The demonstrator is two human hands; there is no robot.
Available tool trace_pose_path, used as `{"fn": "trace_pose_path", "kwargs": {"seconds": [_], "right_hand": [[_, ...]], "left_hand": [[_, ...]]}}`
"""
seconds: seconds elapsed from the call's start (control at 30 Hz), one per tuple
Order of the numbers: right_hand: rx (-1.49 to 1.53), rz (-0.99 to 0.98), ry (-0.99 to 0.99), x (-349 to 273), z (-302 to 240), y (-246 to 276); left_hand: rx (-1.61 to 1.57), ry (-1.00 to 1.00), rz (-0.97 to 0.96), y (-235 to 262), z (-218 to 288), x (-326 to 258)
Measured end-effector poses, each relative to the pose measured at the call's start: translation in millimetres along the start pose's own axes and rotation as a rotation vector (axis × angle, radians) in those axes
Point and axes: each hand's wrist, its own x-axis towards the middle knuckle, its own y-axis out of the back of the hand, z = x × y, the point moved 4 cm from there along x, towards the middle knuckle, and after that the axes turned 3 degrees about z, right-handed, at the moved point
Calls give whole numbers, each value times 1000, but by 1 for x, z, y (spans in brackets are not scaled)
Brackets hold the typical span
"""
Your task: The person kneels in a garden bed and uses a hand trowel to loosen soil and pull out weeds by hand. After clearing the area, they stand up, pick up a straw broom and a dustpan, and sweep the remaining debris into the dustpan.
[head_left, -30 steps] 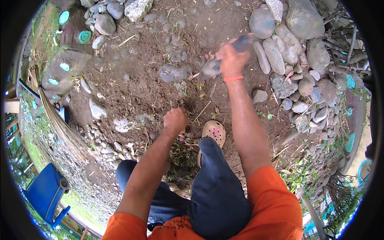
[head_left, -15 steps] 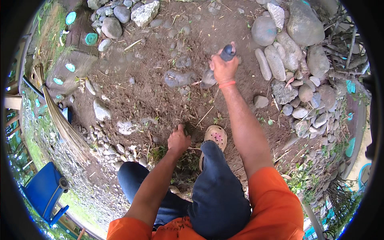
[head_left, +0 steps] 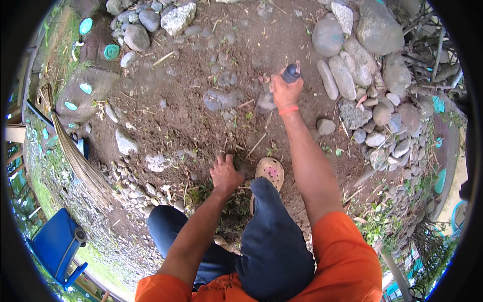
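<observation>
head: worn fisheye | looks steeply down | close above soil [head_left: 171, 121]

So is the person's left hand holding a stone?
No, the left hand rests flat on the bare soil with nothing in it.

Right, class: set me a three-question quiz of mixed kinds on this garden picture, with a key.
1. True or false: the right hand grips a dark tool handle.
2. Where is the left hand? A) pressed to the soil by small weeds B) lifting a grey stone C) holding the broom
3. Fill in: the tan clog lies just to the ____ of the left hand in the picture.

Key: 1 true; 2 A; 3 right.
</observation>
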Motion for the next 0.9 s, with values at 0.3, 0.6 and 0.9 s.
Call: {"fn": "trace_pose_path", "kwargs": {"seconds": [0.3, 0.6, 0.9], "right_hand": [[195, -7, -7, 22, -20, 32], [211, 307, -234, 32, -15, 15], [58, 193, -201, 30, 9, 20]], "left_hand": [[21, -278, 271, 37, 88, 85], [58, -160, 96, 39, 96, 129], [-341, 10, 224, 34, 82, 121]]}}
